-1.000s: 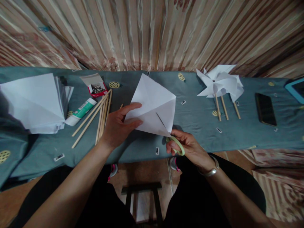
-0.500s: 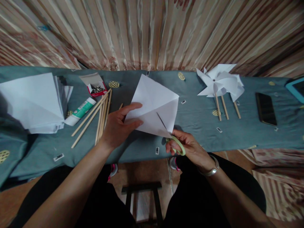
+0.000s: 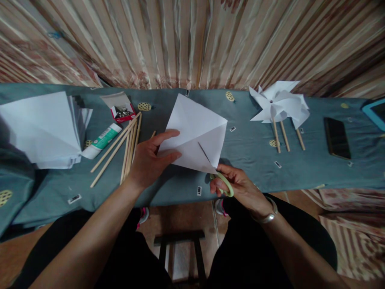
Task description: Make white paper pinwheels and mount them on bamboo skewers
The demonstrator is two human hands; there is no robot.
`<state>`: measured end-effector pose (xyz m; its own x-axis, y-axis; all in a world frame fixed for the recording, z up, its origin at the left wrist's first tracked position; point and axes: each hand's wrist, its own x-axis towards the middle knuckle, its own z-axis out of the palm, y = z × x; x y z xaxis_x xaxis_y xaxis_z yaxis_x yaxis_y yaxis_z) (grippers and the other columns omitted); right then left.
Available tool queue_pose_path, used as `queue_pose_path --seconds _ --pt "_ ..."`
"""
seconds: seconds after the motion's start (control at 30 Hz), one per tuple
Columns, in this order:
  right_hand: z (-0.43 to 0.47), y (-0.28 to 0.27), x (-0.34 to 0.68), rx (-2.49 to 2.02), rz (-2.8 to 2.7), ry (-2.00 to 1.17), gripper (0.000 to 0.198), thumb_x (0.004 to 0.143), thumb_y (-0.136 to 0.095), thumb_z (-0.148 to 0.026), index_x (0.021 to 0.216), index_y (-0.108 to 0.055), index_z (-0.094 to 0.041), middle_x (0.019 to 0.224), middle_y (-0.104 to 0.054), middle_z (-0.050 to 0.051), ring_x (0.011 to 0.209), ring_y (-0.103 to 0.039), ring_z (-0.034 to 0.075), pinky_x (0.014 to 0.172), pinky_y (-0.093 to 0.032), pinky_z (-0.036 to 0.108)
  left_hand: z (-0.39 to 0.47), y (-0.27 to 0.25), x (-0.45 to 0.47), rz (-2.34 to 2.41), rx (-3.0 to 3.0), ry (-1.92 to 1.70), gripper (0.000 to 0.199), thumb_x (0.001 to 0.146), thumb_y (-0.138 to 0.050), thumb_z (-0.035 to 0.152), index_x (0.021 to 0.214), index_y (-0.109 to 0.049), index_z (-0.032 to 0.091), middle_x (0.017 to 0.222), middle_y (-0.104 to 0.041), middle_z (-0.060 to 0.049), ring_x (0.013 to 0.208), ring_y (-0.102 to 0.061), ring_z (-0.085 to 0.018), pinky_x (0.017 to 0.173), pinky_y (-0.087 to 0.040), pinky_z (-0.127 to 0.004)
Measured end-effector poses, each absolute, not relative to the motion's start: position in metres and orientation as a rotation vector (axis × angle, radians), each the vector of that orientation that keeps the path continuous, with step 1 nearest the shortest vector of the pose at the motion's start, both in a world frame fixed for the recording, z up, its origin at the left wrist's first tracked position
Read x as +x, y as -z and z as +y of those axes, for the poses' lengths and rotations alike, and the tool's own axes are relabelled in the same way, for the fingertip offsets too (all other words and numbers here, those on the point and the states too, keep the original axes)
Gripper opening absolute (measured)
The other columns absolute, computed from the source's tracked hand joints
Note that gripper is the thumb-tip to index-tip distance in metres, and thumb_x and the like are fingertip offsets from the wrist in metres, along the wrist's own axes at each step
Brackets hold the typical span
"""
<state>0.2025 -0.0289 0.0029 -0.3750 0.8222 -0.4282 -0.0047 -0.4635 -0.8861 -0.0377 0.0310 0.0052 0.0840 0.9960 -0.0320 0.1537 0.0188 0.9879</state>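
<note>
A square white sheet of paper [image 3: 192, 120] with diagonal creases is turned corner-up at the middle of the cloth-covered table. My left hand [image 3: 153, 158] grips its left corner, thumb and fingers on the paper with the rest of the hand beside it. In my right hand [image 3: 237, 182] is a pair of scissors [image 3: 227, 185] with pale green handles. One dark blade lies over the paper, running from the lower right corner up toward the centre; the other blade is hidden beneath. My fingers are closed round the handles.
Paper pinwheels [image 3: 278, 102] on wooden sticks lie at right, near a dark phone [image 3: 337, 137]. Left are a paper stack [image 3: 42, 128], a green-and-white tube [image 3: 102, 140], several wooden sticks [image 3: 116, 150] and an opened red box [image 3: 122, 112] of small metal pieces. A curtain [image 3: 186, 44] hangs behind.
Almost nothing differs. The scissors and my right hand have shifted very slightly to the left, while my left hand stays in place on the paper.
</note>
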Motion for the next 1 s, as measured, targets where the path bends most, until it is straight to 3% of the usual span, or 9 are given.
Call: queue_pose_path --seconds 0.43,0.63,0.8,0.9,1.0 --pt "-0.028 -0.003 0.201 -1.262 -1.107 -1.915 0.052 0.073 -0.077 -0.055 0.106 -0.066 -0.017 0.067 -0.066 -0.002 0.05 -0.052 0.006 0.051 -0.046 0.019 0.032 -0.004 -0.039 1.262 1.35 -1.061 0.05 0.066 -0.079 0.026 0.114 -0.07 0.015 0.119 -0.07 -0.009 0.11 -0.065 -0.028 0.097 -0.051 -0.04" --pt "-0.032 -0.01 0.204 -1.23 -1.204 -1.941 0.045 0.08 -0.072 -0.053 0.106 -0.064 -0.016 0.085 -0.072 0.005 0.061 -0.057 0.008 0.056 -0.046 0.021 0.036 -0.003 -0.044 1.277 1.309 -1.083 0.05 0.065 -0.08 0.025 0.114 -0.071 0.018 0.119 -0.071 -0.008 0.104 -0.067 -0.025 0.091 -0.054 -0.038" --pt "-0.03 -0.025 0.233 -1.234 -1.327 -2.058 0.061 0.072 -0.077 -0.059 0.114 -0.065 -0.015 0.081 -0.07 0.005 0.064 -0.06 0.01 0.057 -0.047 0.022 0.043 -0.004 -0.055 1.292 1.247 -1.152 0.056 0.064 -0.082 0.025 0.117 -0.069 0.017 0.122 -0.07 -0.009 0.105 -0.067 -0.026 0.096 -0.053 -0.04" --pt "-0.026 -0.031 0.26 -1.306 -1.369 -1.924 0.056 0.071 -0.079 -0.057 0.108 -0.07 -0.015 0.077 -0.071 0.004 0.061 -0.059 0.01 0.055 -0.047 0.021 0.045 -0.004 -0.058 1.258 1.228 -1.172 0.062 0.064 -0.082 0.023 0.123 -0.065 0.017 0.126 -0.068 -0.008 0.112 -0.064 -0.028 0.1 -0.051 -0.041" --pt "-0.02 -0.03 0.276 -1.385 -1.264 -1.556 0.047 0.072 -0.08 -0.053 0.106 -0.072 -0.021 0.081 -0.074 0.003 0.06 -0.06 0.009 0.053 -0.047 0.019 0.043 -0.001 -0.055 1.198 1.247 -1.124 0.067 0.063 -0.082 0.021 0.126 -0.063 0.019 0.13 -0.066 -0.008 0.117 -0.062 -0.029 0.102 -0.05 -0.041"
